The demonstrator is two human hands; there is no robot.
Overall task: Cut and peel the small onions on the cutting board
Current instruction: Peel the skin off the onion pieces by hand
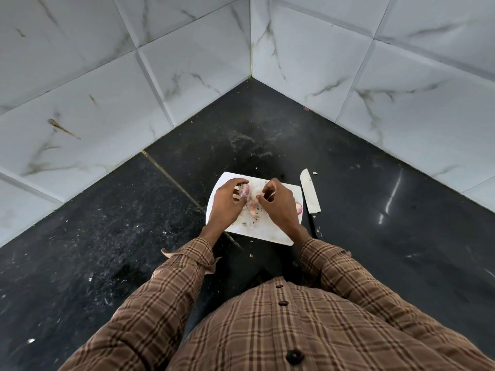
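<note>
1. The desk [348, 210] is a dark polished stone top filling the middle and lower frame, set into a corner of white marbled wall tiles [107, 76], and strewn with pale flecks.
2. The cutting board [270, 232] lies at frame centre, white, dotted with bits of skin.
3. The knife [310, 192] rests on the desk just right of the board, blade pointing up-frame, untouched; so I judge the cutting of this piece is done and peeling is the step in hand.
4. The left hand [227, 203] curls its fingers round a small onion [245, 190] near the board's upper left.
5. The right hand [278, 203] has its fingertips pinched together beside that onion; it seems to grasp a strip of skin, though this is too small to be sure.
6. A cut onion half [299, 207] peeks out at the board's right edge, and loose peel [253, 206] lies between the hands.
7. Next, likely: pull the skin free, drop it, then reach for the half.
</note>
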